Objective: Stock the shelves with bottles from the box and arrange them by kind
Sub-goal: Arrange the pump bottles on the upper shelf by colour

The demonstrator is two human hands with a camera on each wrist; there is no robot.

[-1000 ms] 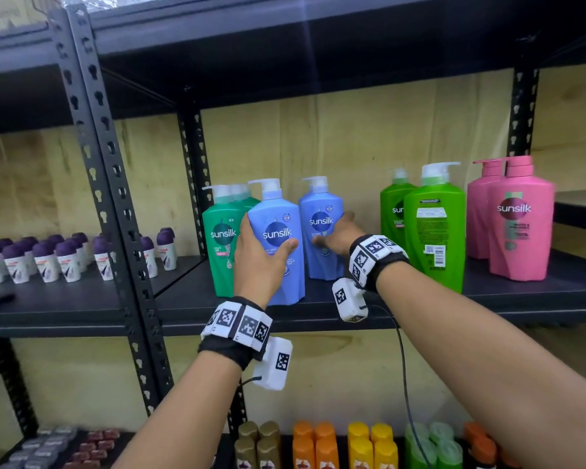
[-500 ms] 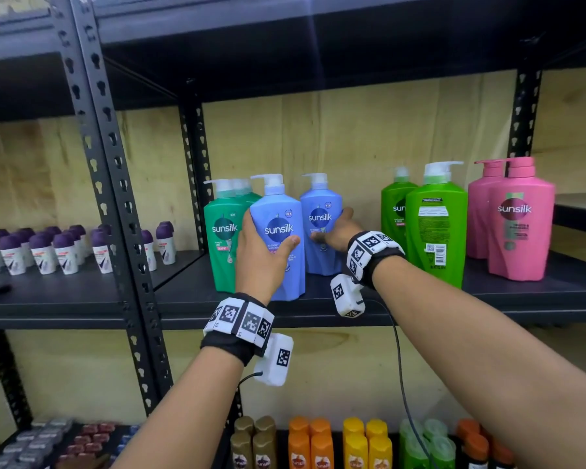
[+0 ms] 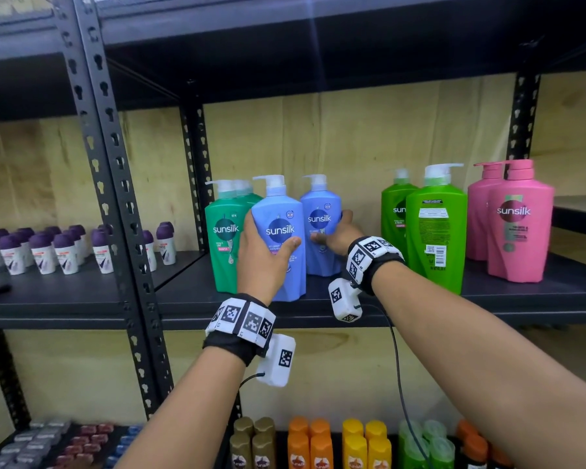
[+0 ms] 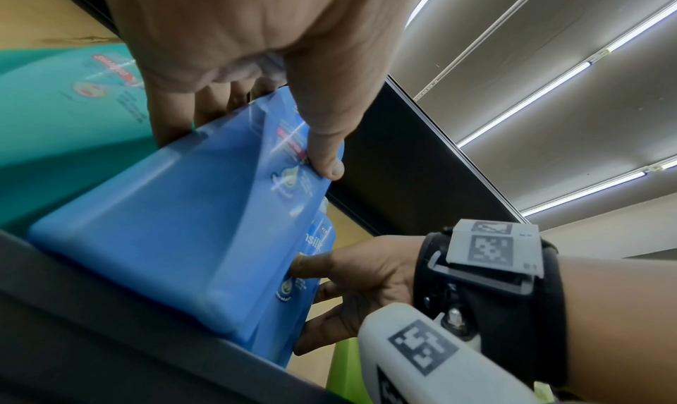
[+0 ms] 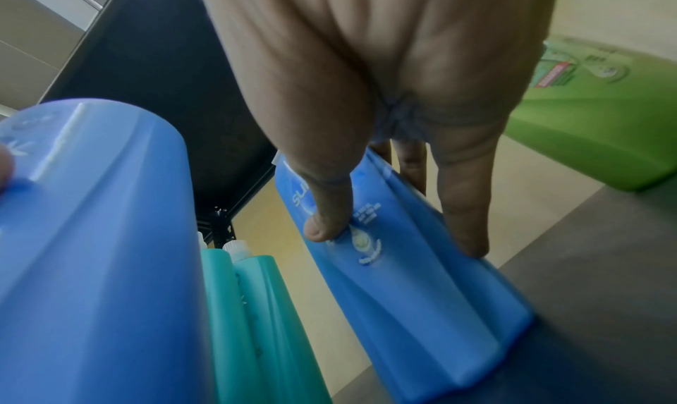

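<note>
Two blue Sunsilk pump bottles stand on the dark middle shelf (image 3: 190,301). My left hand (image 3: 264,255) grips the front blue bottle (image 3: 279,211), thumb across its label and fingers round its left side; the same front blue bottle (image 4: 175,230) fills the left wrist view. My right hand (image 3: 335,231) grips the rear blue bottle (image 3: 320,198), thumb on the label and fingers behind its right edge. That rear blue bottle (image 5: 414,294) shows upright in the right wrist view. Teal bottles (image 3: 222,238) stand just left of them.
Two bright green bottles (image 3: 435,231) and two pink bottles (image 3: 518,228) stand to the right on the same shelf. Purple-capped roll-ons (image 3: 55,248) fill the left bay. Small brown, orange, yellow and green bottles (image 3: 322,445) line the shelf below. A black upright post (image 3: 115,184) separates the bays.
The view has shifted slightly. Both hands keep their grips; the two blue bottles now stand closer together and nearer the teal ones.
</note>
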